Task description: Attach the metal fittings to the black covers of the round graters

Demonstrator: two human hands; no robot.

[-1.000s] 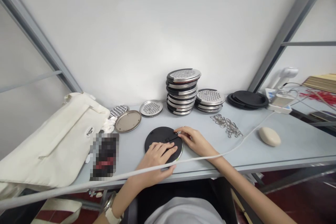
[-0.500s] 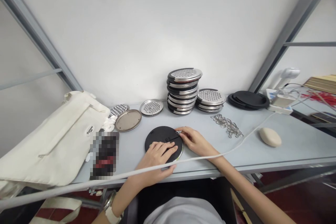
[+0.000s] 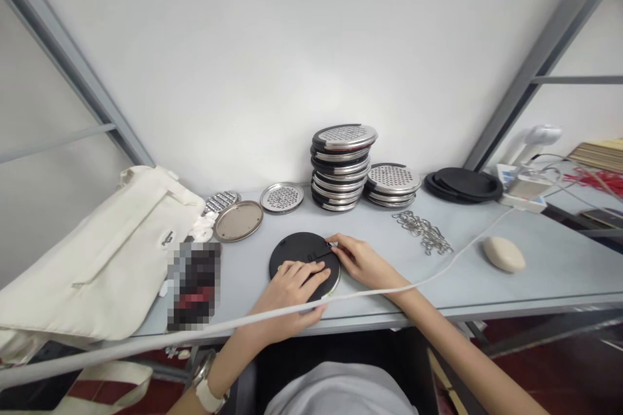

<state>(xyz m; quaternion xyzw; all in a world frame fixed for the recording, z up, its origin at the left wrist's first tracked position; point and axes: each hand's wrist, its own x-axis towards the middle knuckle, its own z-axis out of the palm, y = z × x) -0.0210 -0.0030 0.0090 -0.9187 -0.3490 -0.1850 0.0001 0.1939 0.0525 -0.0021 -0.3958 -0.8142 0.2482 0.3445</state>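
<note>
Flat on the table lies a black-faced round grater [image 3: 296,248], its black side up, with a bright rim showing at the lower right. My left hand [image 3: 295,285] presses on its near part, fingers stretched over the face and thumb at the front edge. At the grater's right edge my right hand [image 3: 357,259] is closed in a pinch by a slot. A small metal piece glints at those fingertips, mostly hidden. Behind stand a tall stack of round graters [image 3: 341,168] and a lower stack [image 3: 393,185], perforated silver faces up.
Small metal clips [image 3: 423,232] lie loose at the right, near black round plates [image 3: 462,185] and a cream-coloured oval object [image 3: 504,254]. Metal discs [image 3: 238,221] lie at the left beside a white bag [image 3: 107,259]. A white cable [image 3: 389,292] crosses before my arms.
Both hands stay at nearly the same places on the grater. The right fingertips shift very slightly at its edge; the view moves a little.
</note>
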